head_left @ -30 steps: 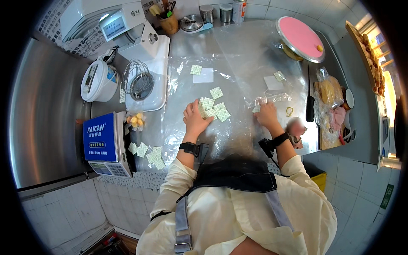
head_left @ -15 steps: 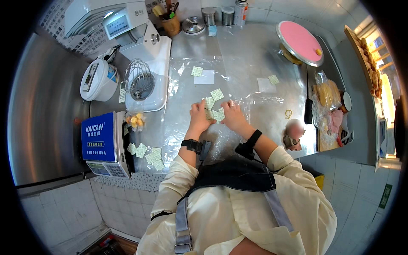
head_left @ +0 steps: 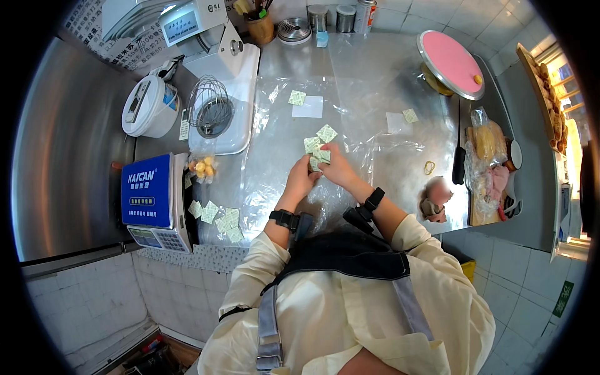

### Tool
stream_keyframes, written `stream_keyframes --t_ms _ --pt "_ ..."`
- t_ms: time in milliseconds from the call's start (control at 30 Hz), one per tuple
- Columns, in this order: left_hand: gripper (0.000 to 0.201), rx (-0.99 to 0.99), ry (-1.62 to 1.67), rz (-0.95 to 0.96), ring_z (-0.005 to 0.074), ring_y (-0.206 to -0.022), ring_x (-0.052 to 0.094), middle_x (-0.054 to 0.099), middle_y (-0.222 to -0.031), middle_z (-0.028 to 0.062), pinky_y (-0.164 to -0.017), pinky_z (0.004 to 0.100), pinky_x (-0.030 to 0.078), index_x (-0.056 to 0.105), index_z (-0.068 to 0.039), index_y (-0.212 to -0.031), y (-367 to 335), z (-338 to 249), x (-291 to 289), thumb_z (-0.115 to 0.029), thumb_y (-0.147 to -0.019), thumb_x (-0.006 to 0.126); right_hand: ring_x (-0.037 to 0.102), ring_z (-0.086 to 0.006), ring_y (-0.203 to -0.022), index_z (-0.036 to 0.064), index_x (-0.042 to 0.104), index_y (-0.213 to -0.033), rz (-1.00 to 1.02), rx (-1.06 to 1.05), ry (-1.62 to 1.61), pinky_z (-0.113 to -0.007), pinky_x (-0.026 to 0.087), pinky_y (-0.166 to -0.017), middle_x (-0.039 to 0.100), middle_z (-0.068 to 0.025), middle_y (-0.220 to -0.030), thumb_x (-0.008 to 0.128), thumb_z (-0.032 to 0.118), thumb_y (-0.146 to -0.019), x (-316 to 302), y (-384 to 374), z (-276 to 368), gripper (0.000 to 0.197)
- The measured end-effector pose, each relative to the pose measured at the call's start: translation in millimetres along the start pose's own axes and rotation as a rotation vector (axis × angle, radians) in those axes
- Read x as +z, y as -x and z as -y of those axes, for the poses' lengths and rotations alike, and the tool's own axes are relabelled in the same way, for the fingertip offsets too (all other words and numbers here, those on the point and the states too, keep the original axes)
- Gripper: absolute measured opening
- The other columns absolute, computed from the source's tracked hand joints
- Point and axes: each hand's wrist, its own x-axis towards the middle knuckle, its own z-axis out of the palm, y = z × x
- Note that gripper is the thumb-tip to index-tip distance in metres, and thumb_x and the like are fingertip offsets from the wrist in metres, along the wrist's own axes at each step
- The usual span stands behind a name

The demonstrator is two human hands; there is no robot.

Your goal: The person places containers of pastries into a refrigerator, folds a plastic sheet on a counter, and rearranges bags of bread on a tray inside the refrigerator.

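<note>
The left of two fisheye cameras rides on the head of the person (head_left: 312, 312) at the bench, I notice, facing steeply down over the black apron bib (head_left: 344, 256) towards six o'clock. It sits near enough that the left hand (head_left: 302, 178) and right hand (head_left: 335, 165) fall mid-view, yet its wide rim bends the brushed-metal panel (head_left: 69, 156) at nine.

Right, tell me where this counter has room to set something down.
The back stretch between the tall can and the right-hand white paper looks free, as does the patch between the pink turntable and rubber band. It's crowded around the central green packets, beside the scale and on the cutting board.
</note>
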Motion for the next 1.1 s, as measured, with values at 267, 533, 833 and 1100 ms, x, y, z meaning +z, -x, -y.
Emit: stream_keyframes --t_ms 267,533,833,1100 --pt "0.035 -0.174 0.507 0.041 0.0214 -0.072 0.058 0.061 -0.089 0.0075 -0.066 0.0325 0.046 0.046 -0.006 -0.117 8.5 14.5 7.3 -0.009 -0.083 0.056 0.058 -0.0211 -0.081 0.0067 0.042 -0.106 -0.027 -0.18 -0.179 -0.033 0.046 -0.067 0.058 -0.0129 -0.088 0.058 0.008 -0.083 23.5 1.4 4.0 0.028" --pt "0.042 -0.101 0.623 0.06 0.0158 -0.096 0.054 0.058 -0.105 0.0065 -0.08 0.0264 0.045 0.046 -0.004 -0.121 14.0 12.0 -4.5 -0.004 -0.081 0.06 0.056 -0.0144 -0.08 0.0044 0.048 -0.103 0.116 -0.297 -0.193 -0.028 0.046 -0.069 0.058 -0.0082 -0.086 0.06 0.009 -0.083 16.2 3.6 8.5 0.024" --pt "0.046 -0.161 0.516 0.122 0.0171 -0.097 0.056 0.058 -0.106 0.0092 -0.083 0.0273 0.045 0.046 -0.002 -0.122 24.0 8.0 -0.6 -0.003 -0.079 0.062 0.056 -0.0166 -0.082 0.0064 0.049 -0.105 0.218 -0.335 -0.127 -0.03 0.045 -0.074 0.06 -0.0077 -0.088 0.056 0.005 -0.083 1.9 20.8 -4.1 0.023" --pt "0.03 -0.364 1.343 0.038 0.0172 -0.095 0.058 0.056 -0.107 0.0103 -0.083 0.03 0.05 0.046 0.001 -0.119 42.2 9.2 -6.9 -0.01 -0.091 0.045 0.05 -0.0185 -0.093 0.0076 0.047 -0.104 0.432 -0.17 -0.51 -0.029 0.041 -0.082 0.049 -0.0087 -0.098 0.052 0.002 -0.083 -26.6 30.5 31.4 0.022"
